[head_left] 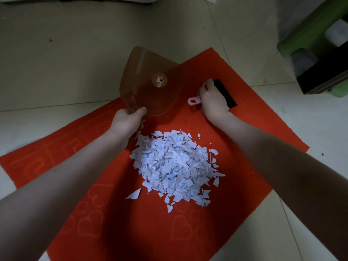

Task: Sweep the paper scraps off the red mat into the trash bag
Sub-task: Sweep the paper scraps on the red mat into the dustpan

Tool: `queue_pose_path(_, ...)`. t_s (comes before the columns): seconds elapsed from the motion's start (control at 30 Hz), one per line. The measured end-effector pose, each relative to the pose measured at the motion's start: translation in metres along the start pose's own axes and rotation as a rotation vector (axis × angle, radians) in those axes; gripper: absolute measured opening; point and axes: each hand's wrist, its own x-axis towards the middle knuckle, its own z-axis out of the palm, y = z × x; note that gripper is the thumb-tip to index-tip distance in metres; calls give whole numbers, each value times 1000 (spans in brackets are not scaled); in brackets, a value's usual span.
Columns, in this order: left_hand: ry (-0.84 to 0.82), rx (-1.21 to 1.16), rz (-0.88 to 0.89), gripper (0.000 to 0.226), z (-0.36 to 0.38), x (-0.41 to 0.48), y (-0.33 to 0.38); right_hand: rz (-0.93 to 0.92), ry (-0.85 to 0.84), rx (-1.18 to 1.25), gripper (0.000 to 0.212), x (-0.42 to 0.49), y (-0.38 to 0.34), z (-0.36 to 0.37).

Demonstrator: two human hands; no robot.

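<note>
A heap of white paper scraps (175, 166) lies in the middle of the red mat (235, 194), which is spread on the tiled floor. My left hand (128, 122) grips the handle end of a clear brown dustpan (152, 81), lifted above the mat's far part with its wide mouth pointing away. My right hand (211, 99) lies over a small brush (194, 100) with a pink handle and black bristles (225, 93) on the mat, fingers curled around it. No trash bag is in view.
Pale floor tiles (75, 53) surround the mat. A green plastic stool (312, 34) and a dark box (323, 78) stand at the far right. A few stray scraps (134, 194) lie apart from the heap.
</note>
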Motion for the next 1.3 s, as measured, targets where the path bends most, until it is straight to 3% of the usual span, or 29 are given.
queue_pose_path(0.2,-11,-11,10,34,-2,-2,0,198,430,299,20,-4,12,-36)
queue_pose_path(0.3,-21,5,9,34,3,-3,2,-29,511,452,22,4,-10,-59)
queue_pose_path(0.37,-29,19,6,34,8,-6,4,-211,431,446,27,8,-37,-69)
queue_pose_path(0.43,-40,24,10,34,12,-8,6,-253,251,262,19,13,-54,-71)
queue_pose_path(0.5,-49,31,19,34,12,-9,7,-93,151,230,20,21,-45,-62)
queue_pose_path(0.6,-33,33,33,34,4,-7,5,151,155,238,24,22,-4,-42)
queue_pose_path(0.77,7,-10,18,34,-2,-1,1,188,-37,15,24,1,24,-26)
queue_pose_path(0.9,1,-19,11,34,-3,3,1,175,-32,123,27,9,21,-18)
queue_pose_path(1.0,8,-25,6,35,-2,8,-1,47,-38,7,18,6,16,-13)
queue_pose_path(1.17,18,-31,-7,34,-3,13,-4,64,-7,3,17,1,14,-9)
queue_pose_path(1.3,12,-26,-19,33,-1,14,-5,-23,-63,-42,15,3,11,-3)
